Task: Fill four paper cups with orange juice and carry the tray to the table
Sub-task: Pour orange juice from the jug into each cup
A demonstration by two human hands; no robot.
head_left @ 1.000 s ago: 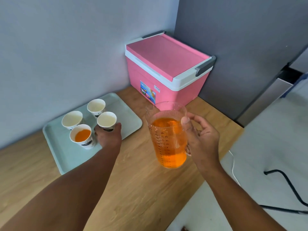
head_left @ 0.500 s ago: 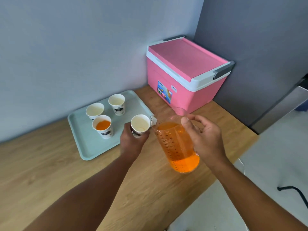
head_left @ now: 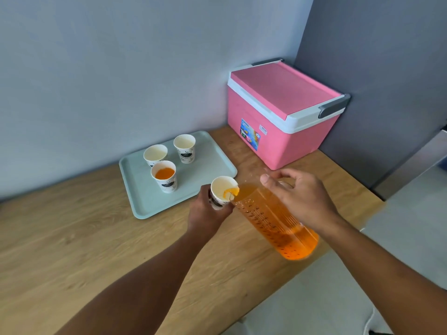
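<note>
Left hand (head_left: 208, 211) is wrapped round a white paper cup w/ dark print (head_left: 222, 192), held off the tray, just past its near right corner, above the pale wooden bench (head_left: 72, 250). Fingers closed on the lower cup wall; rim left free. Right hand (head_left: 302, 201) holds a clear ribbed plastic measuring jug of orange juice (head_left: 275, 218), tipped hard toward the cup, spout at the cup rim, juice running in. Right fingers curl round the handle side w/ thumb (head_left: 266, 178) along the jug's top edge; handle itself hidden behind the hand, so exact grip can't be told.

On the mint-green rectangular plastic tray (head_left: 145, 204): one paper cup already holding orange juice (head_left: 165, 175), plus two empty white paper cups behind it, left one (head_left: 155, 154) and right one (head_left: 184, 148). Pink cooler box w/ white rim and grey latch (head_left: 280, 112) sits in the corner, apart from the tray.

Judgement: this is cup 2 of 4. Paper cup is light, soft-walled — squeeze too hard and it ovals, juice slops. Hold low and gentle, as now. Jug looks about half full, so fairly heavy and the liquid shifts; ease the tilt back before the cup brims. Tray should be taken by both short edges, kept level — filled cups are top-heavy and will slide on smooth plastic.
</note>
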